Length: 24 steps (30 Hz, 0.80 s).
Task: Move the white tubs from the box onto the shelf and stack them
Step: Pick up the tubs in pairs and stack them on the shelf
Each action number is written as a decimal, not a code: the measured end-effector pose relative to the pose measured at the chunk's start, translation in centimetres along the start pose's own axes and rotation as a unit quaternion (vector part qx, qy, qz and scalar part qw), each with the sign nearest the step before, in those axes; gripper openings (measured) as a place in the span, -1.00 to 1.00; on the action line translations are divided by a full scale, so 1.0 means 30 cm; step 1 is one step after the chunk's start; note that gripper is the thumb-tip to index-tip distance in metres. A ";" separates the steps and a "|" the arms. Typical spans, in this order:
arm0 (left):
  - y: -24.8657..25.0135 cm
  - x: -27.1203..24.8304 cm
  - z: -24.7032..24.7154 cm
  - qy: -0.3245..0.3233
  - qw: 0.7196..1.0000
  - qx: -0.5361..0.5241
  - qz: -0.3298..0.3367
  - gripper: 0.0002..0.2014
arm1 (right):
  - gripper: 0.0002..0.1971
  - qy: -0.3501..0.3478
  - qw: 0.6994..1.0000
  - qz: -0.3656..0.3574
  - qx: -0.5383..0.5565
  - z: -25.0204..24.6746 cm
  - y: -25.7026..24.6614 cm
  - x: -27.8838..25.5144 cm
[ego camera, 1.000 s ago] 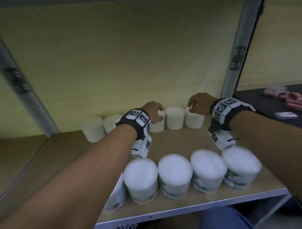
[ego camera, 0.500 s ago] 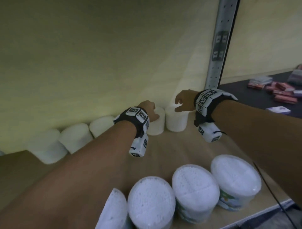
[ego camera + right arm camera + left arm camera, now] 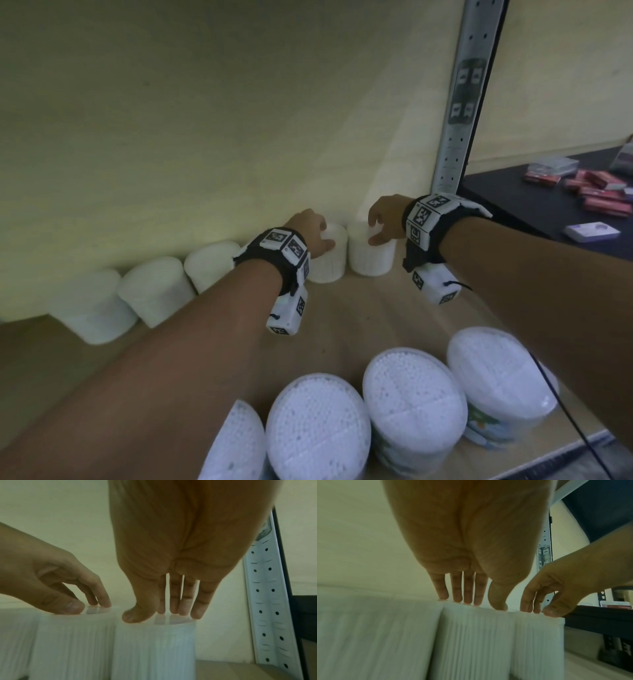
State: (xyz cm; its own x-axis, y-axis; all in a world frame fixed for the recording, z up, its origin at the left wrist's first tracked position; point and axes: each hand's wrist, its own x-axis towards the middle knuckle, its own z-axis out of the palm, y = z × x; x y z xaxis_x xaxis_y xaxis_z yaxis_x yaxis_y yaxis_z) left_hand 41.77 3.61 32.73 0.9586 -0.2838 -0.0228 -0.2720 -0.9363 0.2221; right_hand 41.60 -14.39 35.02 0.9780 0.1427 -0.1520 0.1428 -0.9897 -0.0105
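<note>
Several white tubs stand in a row against the shelf's back wall. My left hand [image 3: 313, 233] reaches down onto one back-row tub [image 3: 329, 263]; its nearly straight fingertips [image 3: 468, 601] and thumb touch that tub's lid [image 3: 476, 635]. Beside it, my right hand [image 3: 385, 219] sits on the rightmost tub [image 3: 371, 257]. The right thumb lies at the lid's front edge and the fingertips [image 3: 181, 612] on the clear lid of that tub [image 3: 154, 649]. Neither hand wraps round a tub. More tubs [image 3: 414, 397] with printed labels stand in a front row.
A perforated metal upright [image 3: 455, 144] rises just right of the right hand. Three more back-row tubs [image 3: 156, 289] stand to the left. Bare wooden shelf [image 3: 359, 315] lies between the rows. A dark table [image 3: 534, 205] with small red boxes is beyond the upright.
The head view has swung right and closer to the shelf. Both hands stay on top of back-row tubs, and the right hand now sits nearer to the left one.
</note>
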 end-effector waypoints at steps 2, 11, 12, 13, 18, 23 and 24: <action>-0.011 0.000 0.010 0.008 1.000 -0.019 0.001 -0.48 | -0.47 0.000 1.000 -0.007 -0.001 0.002 0.004 0.001; -0.012 0.001 0.015 0.016 0.999 -0.032 -0.004 -0.49 | -0.47 -0.039 0.998 -0.042 -0.009 -0.034 0.018 -0.021; -0.011 0.003 0.015 0.017 0.999 -0.032 -0.004 -0.50 | -0.47 -0.047 0.998 -0.046 -0.004 -0.038 0.022 -0.017; -0.012 0.003 0.015 0.017 0.999 -0.032 -0.003 -0.49 | -0.48 -0.055 0.997 -0.048 0.004 -0.042 0.024 -0.016; -0.015 0.001 0.022 0.009 1.000 -0.029 0.001 -0.49 | -0.60 0.010 0.999 -0.016 0.032 -0.040 0.016 -0.016; -0.017 0.002 0.027 0.015 0.999 -0.033 0.005 -0.49 | -0.35 -0.006 1.000 0.026 0.005 0.000 0.000 0.002; -0.018 0.002 0.029 0.016 0.999 -0.033 0.005 -0.49 | -0.33 -0.013 0.999 0.031 0.000 0.007 -0.002 0.009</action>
State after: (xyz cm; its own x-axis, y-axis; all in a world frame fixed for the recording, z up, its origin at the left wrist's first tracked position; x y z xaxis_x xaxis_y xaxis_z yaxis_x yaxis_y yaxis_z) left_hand 41.90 3.92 31.77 0.9581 -0.2861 0.0105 -0.2771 -0.9175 0.2854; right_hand 41.82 -14.29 34.77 0.9808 0.0805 -0.1779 0.0818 -0.9967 0.0001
